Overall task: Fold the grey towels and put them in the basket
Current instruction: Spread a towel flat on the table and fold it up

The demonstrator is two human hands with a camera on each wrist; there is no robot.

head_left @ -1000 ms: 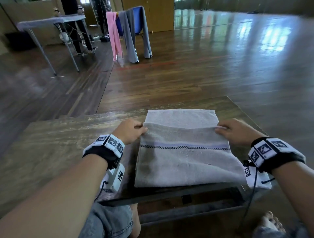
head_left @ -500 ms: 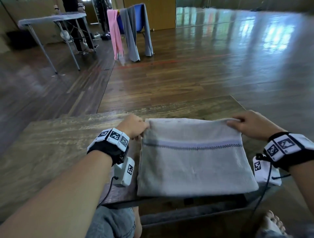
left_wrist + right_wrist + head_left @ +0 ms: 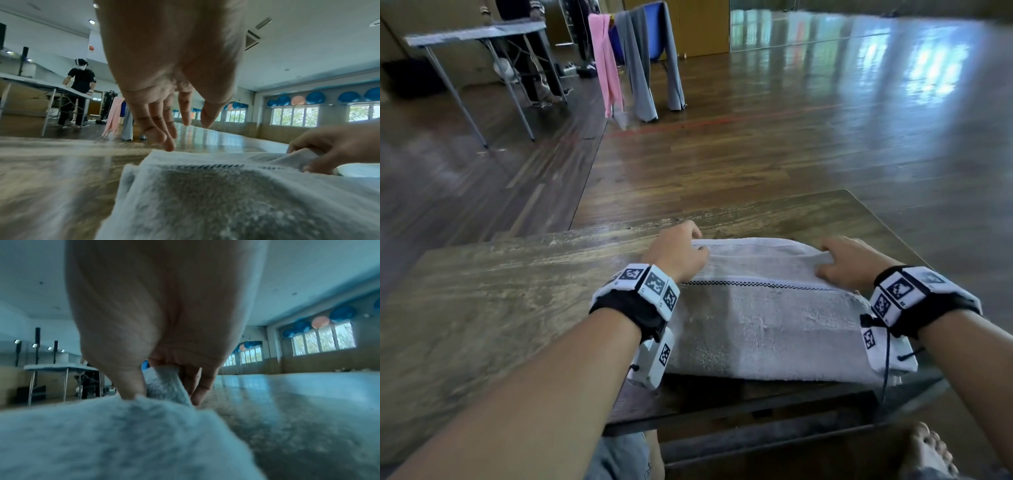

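Note:
A grey towel (image 3: pixel 767 329) with a dark checked stripe lies folded on the worn wooden table (image 3: pixel 500 284), near its front right. My left hand (image 3: pixel 688 246) is at the towel's far left corner. In the left wrist view its fingers (image 3: pixel 164 139) are straight and one tip touches the towel's (image 3: pixel 226 203) far edge. My right hand (image 3: pixel 839 260) is at the far right corner. There it pinches a fold of the towel (image 3: pixel 102 434) between thumb (image 3: pixel 129 386) and fingers. No basket is in view.
Beyond the table is open wooden floor. A rack (image 3: pixel 633 61) hung with pink and grey cloths stands at the back, and a folding table (image 3: pixel 476 34) with a person (image 3: pixel 80 91) beside it is at the back left. A bare foot (image 3: pixel 928 448) is under the table's front right.
Both hands carried the towel's upper layer forward to the far edge and laid it down. The left hand has let go of its corner; the right still pinches.

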